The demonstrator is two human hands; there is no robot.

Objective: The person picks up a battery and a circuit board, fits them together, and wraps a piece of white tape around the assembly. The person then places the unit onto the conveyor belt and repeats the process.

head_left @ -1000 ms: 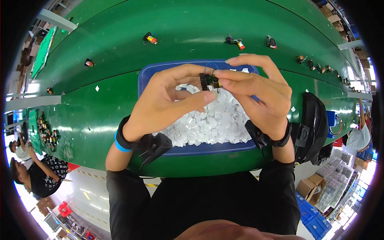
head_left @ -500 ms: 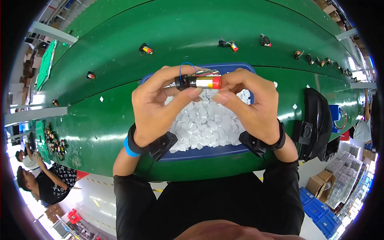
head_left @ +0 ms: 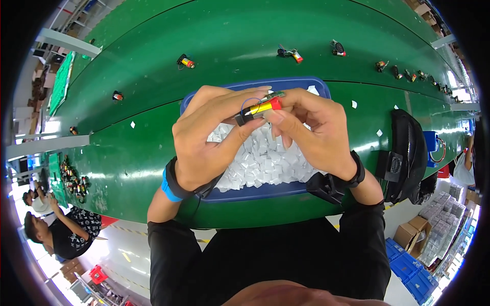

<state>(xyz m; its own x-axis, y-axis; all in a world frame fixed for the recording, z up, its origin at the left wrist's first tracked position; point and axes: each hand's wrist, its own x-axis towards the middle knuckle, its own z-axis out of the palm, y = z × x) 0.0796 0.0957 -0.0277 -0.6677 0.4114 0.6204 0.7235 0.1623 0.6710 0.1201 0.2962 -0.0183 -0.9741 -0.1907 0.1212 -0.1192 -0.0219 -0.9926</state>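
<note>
- While both hands pinch it, the small yellow-red motor (head_left: 259, 108) sits above the blue tray (head_left: 255, 191).
- Left hand (head_left: 209, 137) grips at 9 o'clock, right hand (head_left: 311, 132) at 3 o'clock.
- Assembly step likely under way; what follows calls for steady fingertip alignment.

Wide green bench (head_left: 153, 61) curves across upper frame. Pale floor (head_left: 122, 250) at lower left, yellow line marked. Blue crates (head_left: 408, 262) and cardboard boxes (head_left: 416, 232) at lower right. Bright daylight along left edge.
</note>
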